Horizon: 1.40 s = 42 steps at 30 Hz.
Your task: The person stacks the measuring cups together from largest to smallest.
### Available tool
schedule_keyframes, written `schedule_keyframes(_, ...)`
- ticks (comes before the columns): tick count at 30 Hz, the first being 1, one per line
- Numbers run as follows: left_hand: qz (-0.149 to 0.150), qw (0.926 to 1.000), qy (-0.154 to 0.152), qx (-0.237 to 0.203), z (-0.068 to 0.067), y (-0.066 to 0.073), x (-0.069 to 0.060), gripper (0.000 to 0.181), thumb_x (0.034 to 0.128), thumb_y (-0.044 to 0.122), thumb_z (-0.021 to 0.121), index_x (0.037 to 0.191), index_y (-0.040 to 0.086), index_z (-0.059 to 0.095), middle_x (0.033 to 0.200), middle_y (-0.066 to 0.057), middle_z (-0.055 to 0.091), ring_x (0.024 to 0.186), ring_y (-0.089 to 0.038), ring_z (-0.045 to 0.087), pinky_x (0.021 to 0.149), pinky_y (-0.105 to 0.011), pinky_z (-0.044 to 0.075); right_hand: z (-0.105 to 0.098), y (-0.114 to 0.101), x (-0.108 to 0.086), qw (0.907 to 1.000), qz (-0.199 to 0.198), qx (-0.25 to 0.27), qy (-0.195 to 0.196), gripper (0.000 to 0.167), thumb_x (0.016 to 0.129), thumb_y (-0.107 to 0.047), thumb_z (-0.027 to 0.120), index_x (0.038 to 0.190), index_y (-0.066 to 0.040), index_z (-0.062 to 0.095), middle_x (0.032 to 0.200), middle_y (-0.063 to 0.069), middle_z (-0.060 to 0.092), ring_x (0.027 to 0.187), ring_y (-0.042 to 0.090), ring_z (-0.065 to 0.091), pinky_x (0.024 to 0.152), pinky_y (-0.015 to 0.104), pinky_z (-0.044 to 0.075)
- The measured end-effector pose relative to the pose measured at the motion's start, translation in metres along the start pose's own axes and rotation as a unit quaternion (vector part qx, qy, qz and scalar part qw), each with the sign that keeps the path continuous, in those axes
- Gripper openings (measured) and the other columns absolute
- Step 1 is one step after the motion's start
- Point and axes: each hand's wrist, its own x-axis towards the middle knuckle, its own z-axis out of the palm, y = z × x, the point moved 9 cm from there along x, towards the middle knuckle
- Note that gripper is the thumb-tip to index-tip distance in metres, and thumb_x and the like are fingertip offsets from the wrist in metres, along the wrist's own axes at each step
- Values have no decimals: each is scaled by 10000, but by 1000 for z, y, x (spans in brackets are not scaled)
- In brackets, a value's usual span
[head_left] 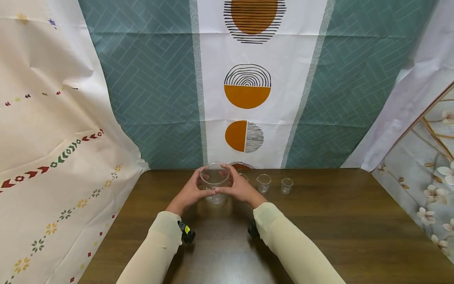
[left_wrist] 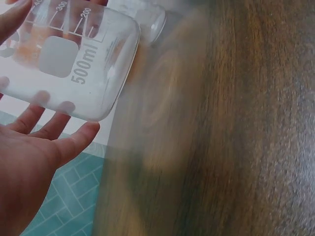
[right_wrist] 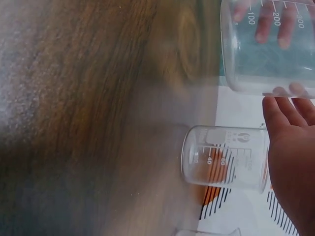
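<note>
A large clear glass beaker (head_left: 214,180), marked 500ml in the left wrist view, is held upright between both hands. My left hand (head_left: 190,193) grips its left side, with the thumb across the near face and the fingers around the far side. My right hand (head_left: 244,190) grips the right side in the same way, and the thumb tips nearly meet at the front. Both wrist views show the beaker's base raised off the table. A smaller graduated beaker (right_wrist: 226,157) stands just beyond the right hand, which partly hides it in the head view.
Two more small beakers (head_left: 263,183) (head_left: 286,185) stand in a row to the right, near the back edge of the brown wooden table (head_left: 319,236). A patterned cloth (head_left: 156,98) hangs directly behind the table. Other printed cloths (head_left: 53,118) hang at the sides.
</note>
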Motion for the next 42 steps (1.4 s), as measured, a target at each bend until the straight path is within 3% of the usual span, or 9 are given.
schedule_keyframes(20,266,9993,-155,-227,14,6,-6,920,750,197,841,1470,269,272,1408,-141,437,1320,-369,444,1002,-544,439,-5,0,-21,9995,86,-293,-77,874,799,-442,768,1486,-366,234,1468,40,444,1376,246,428,1106,487,362)
schedule_keyframes(26,342,9986,-295,-288,20,7,-9,929,747,190,844,1476,272,275,1419,-148,431,1345,-374,419,992,-524,454,-5,1,-28,9993,48,-357,-85,884,790,-443,774,1489,-334,244,1447,32,458,1360,248,443,1103,478,368)
schedule_keyframes(33,331,9979,-374,-408,24,9,-15,911,750,170,840,1472,261,290,1407,-149,433,1354,-371,408,1012,-531,439,-4,-3,-36,9990,-48,-433,-122,882,803,-399,777,1498,-274,248,1436,52,459,1332,259,474,1089,473,387)
schedule_keyframes(42,221,9970,-546,-496,31,7,-17,939,753,144,833,1492,234,259,1441,-175,407,1358,-387,398,1022,-550,426,-3,-1,-43,9985,-21,-536,-121,870,807,-405,772,1494,-277,253,1442,83,470,1331,255,478,1083,461,397)
